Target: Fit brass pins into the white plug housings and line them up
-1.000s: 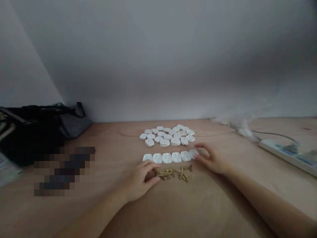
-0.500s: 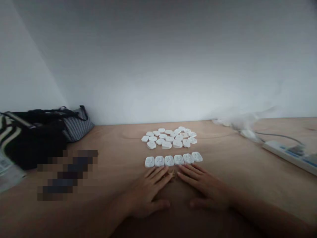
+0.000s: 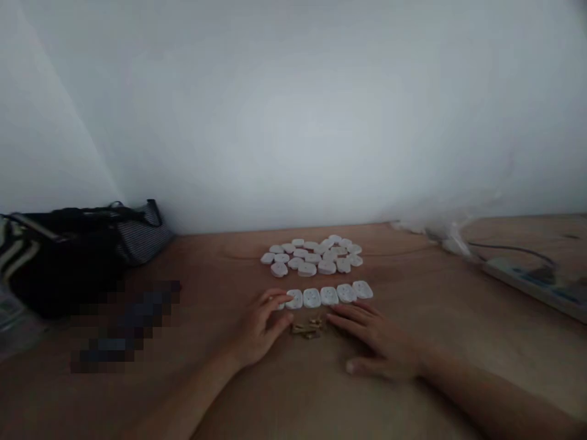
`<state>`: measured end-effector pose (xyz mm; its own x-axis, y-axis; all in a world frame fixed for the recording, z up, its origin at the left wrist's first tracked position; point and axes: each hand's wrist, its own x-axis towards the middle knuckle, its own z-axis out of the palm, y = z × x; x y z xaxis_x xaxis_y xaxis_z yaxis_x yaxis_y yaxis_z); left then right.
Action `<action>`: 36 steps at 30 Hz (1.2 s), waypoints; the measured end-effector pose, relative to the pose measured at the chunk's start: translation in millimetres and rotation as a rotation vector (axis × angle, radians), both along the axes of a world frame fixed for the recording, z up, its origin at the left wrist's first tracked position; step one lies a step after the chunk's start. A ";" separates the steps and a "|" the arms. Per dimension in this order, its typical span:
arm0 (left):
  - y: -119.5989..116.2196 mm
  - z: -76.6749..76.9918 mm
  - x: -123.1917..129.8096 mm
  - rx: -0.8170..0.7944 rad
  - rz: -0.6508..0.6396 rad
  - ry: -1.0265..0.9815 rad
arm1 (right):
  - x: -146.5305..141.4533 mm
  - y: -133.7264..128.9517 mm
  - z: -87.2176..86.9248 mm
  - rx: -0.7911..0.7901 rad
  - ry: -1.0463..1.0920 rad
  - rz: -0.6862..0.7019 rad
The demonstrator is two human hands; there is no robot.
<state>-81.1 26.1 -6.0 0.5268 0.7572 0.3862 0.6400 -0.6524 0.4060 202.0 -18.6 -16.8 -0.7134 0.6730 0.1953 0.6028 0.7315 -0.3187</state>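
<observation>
white plastic socket plates [image 3: 329,296] are lying in a straight row across the wooden tabletop [image 3: 220,269], and a loose heap [image 3: 312,256] of the same plates is sitting just beyond them, toward the far edge. small brass pins [image 3: 306,328] are lying in a little pile just near of the row, around its middle. the left hand [image 3: 259,325] is resting at the left end of the row, its curled fingers [image 3: 275,298] pressing over the leftmost plate; whether they are clamped on it, i cannot tell. the right hand [image 3: 376,342] is lying open and flat on the wood, fingers spread and holding nothing, with its fingertips [image 3: 332,311] just beside the brass pins and just near of the row.

further left, a black bag [image 3: 59,263] and a striped bag [image 3: 142,241] are leaning against the far wall [image 3: 293,122], and a pixelated patch [image 3: 123,324] is hiding whatever lies on the wood near them. to the right, a white power strip [image 3: 518,284] is lying near the far edge, its cable [image 3: 509,247] running along the wood beside a crumpled clear plastic bag [image 3: 452,238].
</observation>
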 end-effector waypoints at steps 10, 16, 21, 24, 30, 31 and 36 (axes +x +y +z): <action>27.0 -8.6 -19.5 -0.163 0.103 -0.034 | -6.6 3.0 1.2 0.096 0.150 -0.072; 2.0 1.0 -0.3 -0.096 0.043 -0.171 | -20.8 6.1 -0.3 0.188 0.246 -0.204; -20.0 -1.1 25.8 -0.160 -0.091 -0.175 | -32.0 7.9 -0.7 0.197 0.279 -0.186; -22.6 -5.3 34.3 -0.184 -0.105 -0.249 | -35.9 9.3 -1.8 0.196 0.289 -0.155; -22.2 -8.8 40.9 -0.219 -0.068 -0.292 | -38.5 13.5 -3.5 0.188 0.344 -0.150; -22.2 -8.1 41.0 -0.215 -0.064 -0.287 | -38.3 13.8 -3.1 0.177 0.354 -0.145; -15.3 0.3 29.3 -0.117 -0.119 -0.200 | -35.5 13.9 -2.3 0.129 0.414 -0.176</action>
<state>-51.8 10.8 -5.7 0.5369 0.7401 0.4050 0.4613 -0.6595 0.5935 166.4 -4.6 -19.1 -0.4349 0.7283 0.5296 0.5629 0.6789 -0.4714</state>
